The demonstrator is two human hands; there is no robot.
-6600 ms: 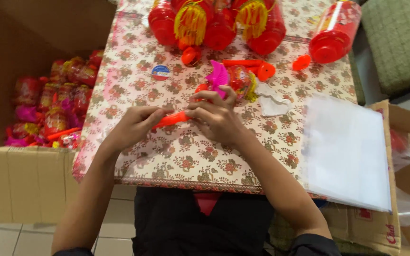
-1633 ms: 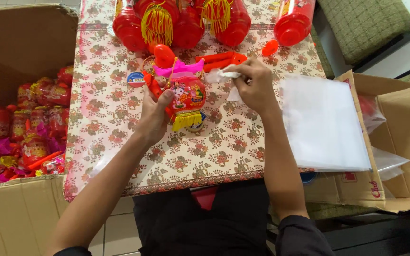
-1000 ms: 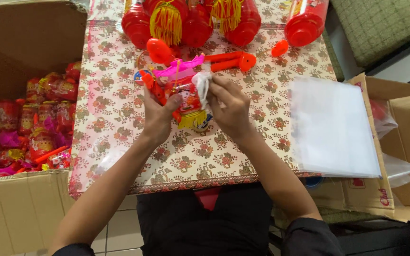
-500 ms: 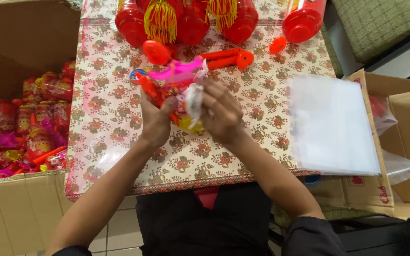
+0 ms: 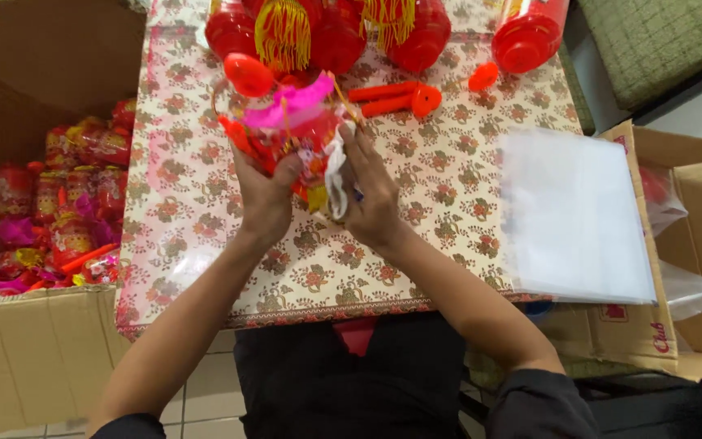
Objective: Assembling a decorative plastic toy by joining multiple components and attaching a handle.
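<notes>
Both hands — left, right — clamped around the toy lantern mid-table, right fingers pinching a white slip; bare cloth ahead to the near edge.

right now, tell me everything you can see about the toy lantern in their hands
The toy lantern is small, red and shiny like plastic, with a bright pink piece on top, a thin looped handle and yellow trim below. It is held up over the floral tablecloth. The left hand grips its left side, the right hand its right, pressing a white slip against it.
</notes>
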